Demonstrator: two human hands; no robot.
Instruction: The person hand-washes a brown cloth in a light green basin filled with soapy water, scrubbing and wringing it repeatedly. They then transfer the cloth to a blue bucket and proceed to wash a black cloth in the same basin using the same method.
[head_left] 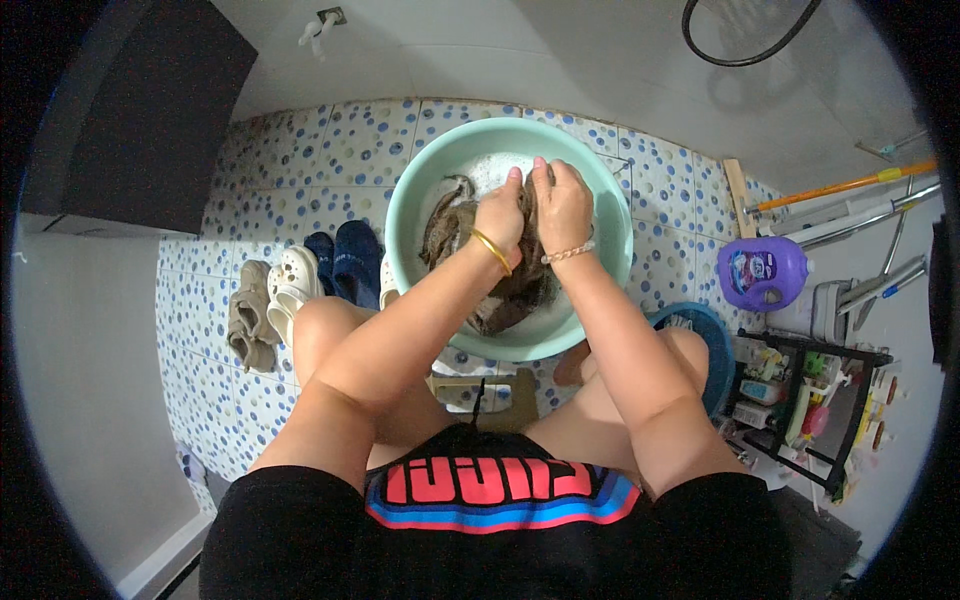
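Note:
A pale green round basin holds sudsy water and a wet, dark brown cloth or garment. My left hand, with a gold bangle at its wrist, is closed on a bunched part of this cloth. Facing it across a narrow gap, my right hand, wearing a beaded bracelet, grips the same cloth. A fold of it shows between the two hands, whose thumbs point toward the far rim. The fingertips are partly hidden by the hands and the cloth. White foam floats near the basin's far side.
Dark blue slippers, white clogs and beige shoes stand at left on the dotted tile floor. To the right are a purple detergent jug, a blue basket, a black rack of bottles and leaning poles.

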